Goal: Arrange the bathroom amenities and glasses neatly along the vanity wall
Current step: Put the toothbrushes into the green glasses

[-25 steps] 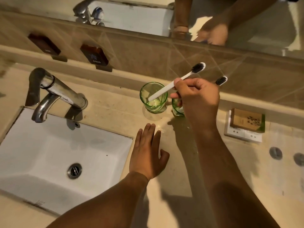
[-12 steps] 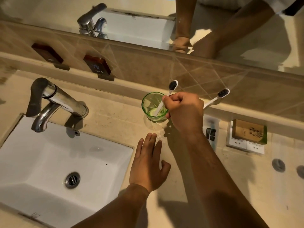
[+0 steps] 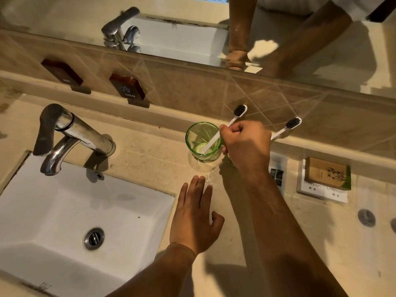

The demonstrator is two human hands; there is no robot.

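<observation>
Left hand [image 3: 196, 215] flat on vanity top [image 3: 267, 243], fingers straight, holding nothing, just right of white sink [image 3: 64, 211]. Further back, right hand [image 3: 246, 144] fisted round white toothbrush [image 3: 227, 129], handle end down inside green glass [image 3: 203, 139], black bristles tilted up toward wall. Glass upright on counter near the backsplash ledge, right of faucet [image 3: 70, 133]. Second toothbrush [image 3: 287, 127] sticking out behind right hand, its base hidden. Stacked soap boxes [image 3: 325, 176] on counter further right. HOT/COLD plaques [image 3: 127, 87] on tile, mirror [image 3: 192, 28] above.
</observation>
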